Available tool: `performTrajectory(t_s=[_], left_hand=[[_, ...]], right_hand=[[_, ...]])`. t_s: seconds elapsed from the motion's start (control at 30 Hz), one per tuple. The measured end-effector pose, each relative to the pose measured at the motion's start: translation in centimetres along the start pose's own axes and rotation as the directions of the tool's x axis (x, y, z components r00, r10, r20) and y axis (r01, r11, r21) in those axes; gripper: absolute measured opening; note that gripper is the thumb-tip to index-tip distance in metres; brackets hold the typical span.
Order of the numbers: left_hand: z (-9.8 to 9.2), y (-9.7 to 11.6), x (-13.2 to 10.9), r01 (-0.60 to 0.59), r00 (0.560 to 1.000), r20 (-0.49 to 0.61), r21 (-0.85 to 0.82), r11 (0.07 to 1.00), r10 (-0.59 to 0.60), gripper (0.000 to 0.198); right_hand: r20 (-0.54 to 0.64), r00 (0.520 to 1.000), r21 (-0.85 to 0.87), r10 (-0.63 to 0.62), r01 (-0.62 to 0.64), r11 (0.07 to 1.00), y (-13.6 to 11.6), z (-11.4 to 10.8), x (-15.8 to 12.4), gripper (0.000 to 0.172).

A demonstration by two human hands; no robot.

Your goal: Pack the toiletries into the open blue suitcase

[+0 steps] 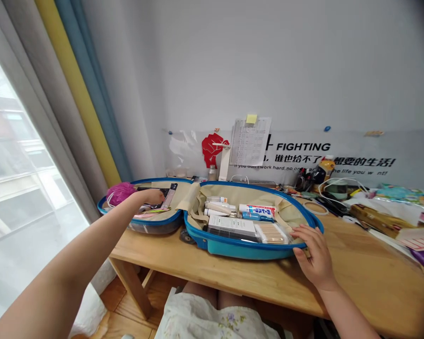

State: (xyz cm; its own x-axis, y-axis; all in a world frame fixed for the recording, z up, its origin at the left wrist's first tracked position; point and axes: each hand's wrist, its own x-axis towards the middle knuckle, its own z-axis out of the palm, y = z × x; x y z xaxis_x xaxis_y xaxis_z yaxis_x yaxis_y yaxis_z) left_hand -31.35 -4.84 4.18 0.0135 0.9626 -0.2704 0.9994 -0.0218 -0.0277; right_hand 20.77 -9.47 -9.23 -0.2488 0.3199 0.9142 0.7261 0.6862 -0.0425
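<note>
A small blue suitcase [247,249] lies open on the desk, its two halves spread flat. My left hand [154,196] reaches into the left half, fingers curled over a dark patterned item [170,190]; what they hold, if anything, is hidden. Beside that wrist sits a purple bundle [120,193] with a white cord. My right hand [314,252] rests on the near right rim, fingers stretched over the edge and thumb apart on the outside. The right half contains a toothpaste box [259,210], a blue tube [257,216], several white tubes, a white box [232,224] and a pack of cotton swabs [273,233].
The wooden desk [353,263] carries clutter on the right: a brown pouch [376,220], an orange-capped bottle [325,169], pens and cables. Behind the case stand a white lamp [224,162] and a small jar [212,173]. Curtains [92,117] hang at the left by a window.
</note>
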Motion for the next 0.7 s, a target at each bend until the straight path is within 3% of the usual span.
performTrajectory(t_s=[0.1,0.23,0.53,0.7], left_hand=[[1.3,-2.0,-0.7,0.035,0.988,0.149,0.022,0.999,-0.037,0.031],[2.2,-2.9,-0.9,0.062,0.975,0.213,0.039,0.997,-0.069,0.032],[2.8,-3.0,-2.2,0.111,0.979,0.162,0.062,0.992,-0.12,0.031],[2.6,-2.7,-3.7,0.118,0.991,0.05,0.049,0.992,-0.12,0.028]], right_hand=[[0.012,1.0,-0.005,0.019,-0.018,1.0,0.1,0.0,-0.1,0.031],[0.018,1.0,-0.017,0.012,-0.012,1.0,0.1,-0.1,0.0,0.032],[0.021,0.999,0.033,0.036,-0.036,0.999,-0.2,-0.1,0.1,0.03],[0.015,0.999,0.044,0.04,-0.04,0.998,-0.4,-0.1,0.2,0.028]])
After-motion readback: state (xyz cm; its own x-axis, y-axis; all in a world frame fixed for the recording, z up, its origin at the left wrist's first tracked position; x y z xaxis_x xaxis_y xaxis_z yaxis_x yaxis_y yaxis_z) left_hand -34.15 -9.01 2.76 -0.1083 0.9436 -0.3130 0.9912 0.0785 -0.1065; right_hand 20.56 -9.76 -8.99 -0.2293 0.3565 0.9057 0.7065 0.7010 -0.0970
